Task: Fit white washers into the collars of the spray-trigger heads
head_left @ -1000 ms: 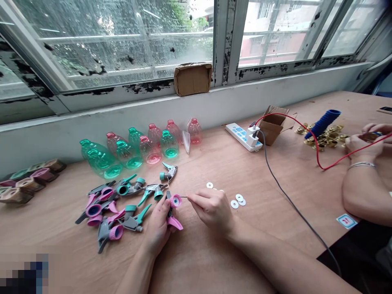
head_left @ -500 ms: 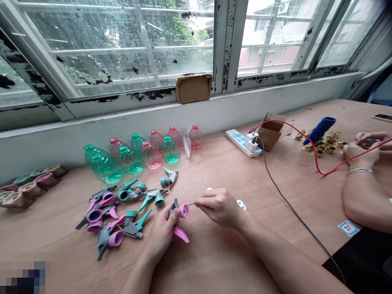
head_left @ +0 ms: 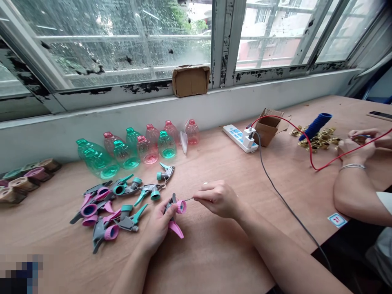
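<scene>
In my left hand (head_left: 157, 224) is a trigger spray head with a pink trigger (head_left: 176, 229), a grey body and a pink collar. Its collar (head_left: 181, 207) faces right, and the fingers are closed around the body. My right hand (head_left: 219, 199) pinches a thin, dark rod (head_left: 189, 199) whose left end meets the collar's opening; whether it goes inside, I cannot tell. Left of my hands lies a loose pile of grey spray heads, some with pink parts (head_left: 111, 232) and others with green parts (head_left: 126, 217).
Green bottles (head_left: 167, 147) and red bottles (head_left: 148, 152) stand along the wall. A white power strip (head_left: 240, 138) with cables sits right of them. Farther right, another person's hands (head_left: 355, 149) work beside brass-coloured parts (head_left: 321, 139) and a blue ribbed tube (head_left: 315, 126).
The whole view has shifted slightly left and up. My grip on the spray head and rod looks the same. White discs seen earlier beyond my right wrist are now hidden.
</scene>
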Motion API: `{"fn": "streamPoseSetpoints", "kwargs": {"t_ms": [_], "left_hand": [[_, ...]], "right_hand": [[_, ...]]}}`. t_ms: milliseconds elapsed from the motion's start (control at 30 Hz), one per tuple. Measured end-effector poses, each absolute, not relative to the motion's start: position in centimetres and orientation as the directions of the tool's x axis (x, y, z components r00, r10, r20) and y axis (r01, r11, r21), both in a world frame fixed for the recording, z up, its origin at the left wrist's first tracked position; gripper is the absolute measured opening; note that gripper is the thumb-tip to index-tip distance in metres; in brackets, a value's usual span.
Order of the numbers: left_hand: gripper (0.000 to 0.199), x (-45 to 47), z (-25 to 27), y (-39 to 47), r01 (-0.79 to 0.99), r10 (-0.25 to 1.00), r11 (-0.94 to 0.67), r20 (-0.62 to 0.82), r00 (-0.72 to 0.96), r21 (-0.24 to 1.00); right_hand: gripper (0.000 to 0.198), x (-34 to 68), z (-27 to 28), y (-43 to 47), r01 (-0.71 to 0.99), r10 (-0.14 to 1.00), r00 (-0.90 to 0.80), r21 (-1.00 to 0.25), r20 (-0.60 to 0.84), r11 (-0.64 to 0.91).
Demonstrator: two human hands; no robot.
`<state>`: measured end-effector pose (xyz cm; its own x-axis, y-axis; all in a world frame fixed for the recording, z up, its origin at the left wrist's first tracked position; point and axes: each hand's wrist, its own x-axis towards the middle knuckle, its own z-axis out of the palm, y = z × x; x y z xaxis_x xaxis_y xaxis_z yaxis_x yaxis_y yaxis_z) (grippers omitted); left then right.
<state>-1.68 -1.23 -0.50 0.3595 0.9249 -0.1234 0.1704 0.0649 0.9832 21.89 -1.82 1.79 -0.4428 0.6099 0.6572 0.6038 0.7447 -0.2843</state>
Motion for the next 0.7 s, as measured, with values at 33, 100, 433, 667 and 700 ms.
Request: {"fn": "streamPoseSetpoints", "kwargs": {"t_ms": [33,100,433,667,700], "left_hand": [[0.042,-1.7,-0.6,-1.2,0.17,0.929,0.067,-0.124,0.348,0.983],[0.042,-1.7,-0.6,-1.3,0.167,0.938,0.064,-0.117,0.328,0.984],[0.033,-1.5,0.4,-1.5,0.194,0.916,-0.024,-0.056,0.398,0.981],[0.032,-1.3,0.8,-1.9,0.201,0.915,-0.001,-0.08,0.396,0.979],[0.032,-1.3,0.9,-1.9,0.203,0.915,0.001,-0.083,0.394,0.979]], "right_hand": [[0.023,21.8,1.8,-1.8,0.608,0.609,-0.437,-0.281,0.661,0.742],[0.023,21.6,1.7,-1.9,0.613,0.609,-0.424,-0.283,0.671,0.738],[0.018,22.6,2.1,-1.8,0.53,0.606,-0.464,-0.346,0.646,0.775],[0.017,22.9,2.6,-1.7,0.489,0.613,-0.495,-0.386,0.616,0.782],[0.016,22.9,2.5,-1.7,0.481,0.614,-0.496,-0.395,0.614,0.783]]}}
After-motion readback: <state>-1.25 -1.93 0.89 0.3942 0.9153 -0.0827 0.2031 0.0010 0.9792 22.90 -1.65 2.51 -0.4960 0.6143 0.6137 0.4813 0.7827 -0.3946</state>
